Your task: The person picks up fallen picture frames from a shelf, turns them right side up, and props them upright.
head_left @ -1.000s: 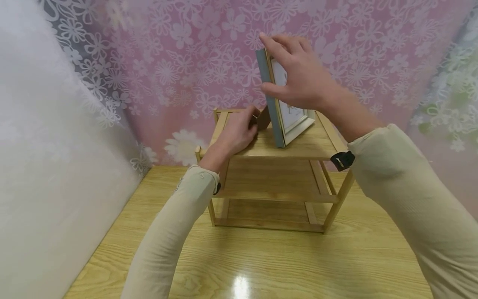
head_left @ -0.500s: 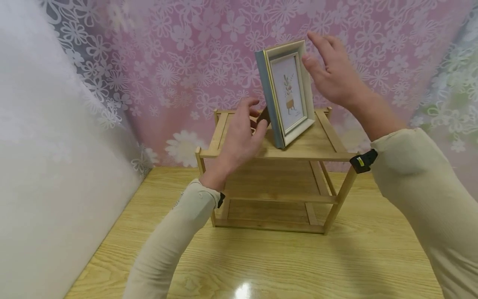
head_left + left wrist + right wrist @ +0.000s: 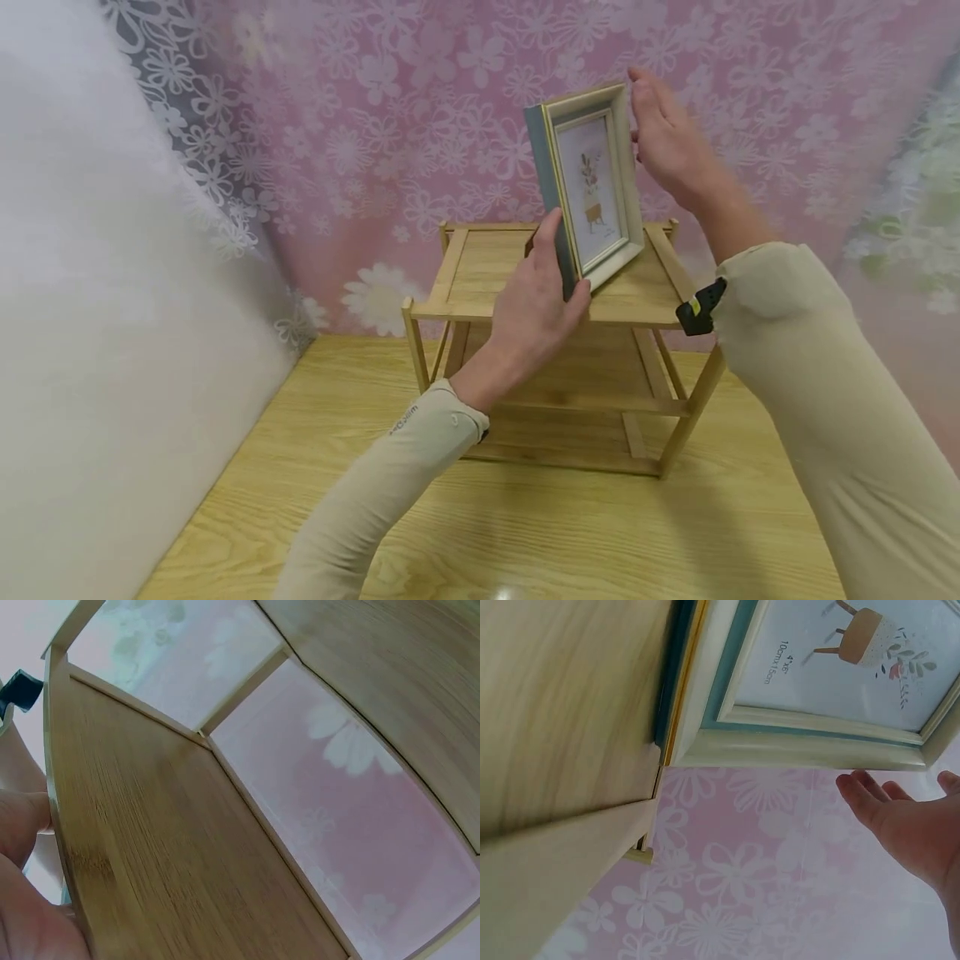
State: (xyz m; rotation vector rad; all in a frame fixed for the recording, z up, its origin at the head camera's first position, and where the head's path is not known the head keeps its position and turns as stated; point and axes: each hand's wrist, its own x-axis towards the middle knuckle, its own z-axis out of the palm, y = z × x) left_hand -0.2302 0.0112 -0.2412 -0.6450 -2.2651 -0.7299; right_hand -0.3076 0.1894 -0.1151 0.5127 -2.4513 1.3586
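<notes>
A picture frame [image 3: 626, 179], cream in front with a blue-grey side and gold line, stands tilted back on the top board of a wooden shelf rack [image 3: 480, 267]. Its print shows a plant in a legged pot. My left hand [image 3: 528, 312] is at the frame's lower left, index finger extended along the side and thumb by the bottom corner. At the upper right edge, my right hand [image 3: 667, 137] has its fingers straight; the right wrist view puts those fingertips right at the frame's border. The stand behind is mostly hidden.
The rack has a middle shelf [image 3: 600, 367] and a bottom shelf [image 3: 570, 433], and stands on a yellow wood-look floor [image 3: 585, 533]. Close behind hangs a pink floral curtain [image 3: 345, 125]. White fabric [image 3: 112, 333] borders the left side.
My right hand moved from the frame's face to its right edge. My left hand came from the stand behind the frame to its lower left side.
</notes>
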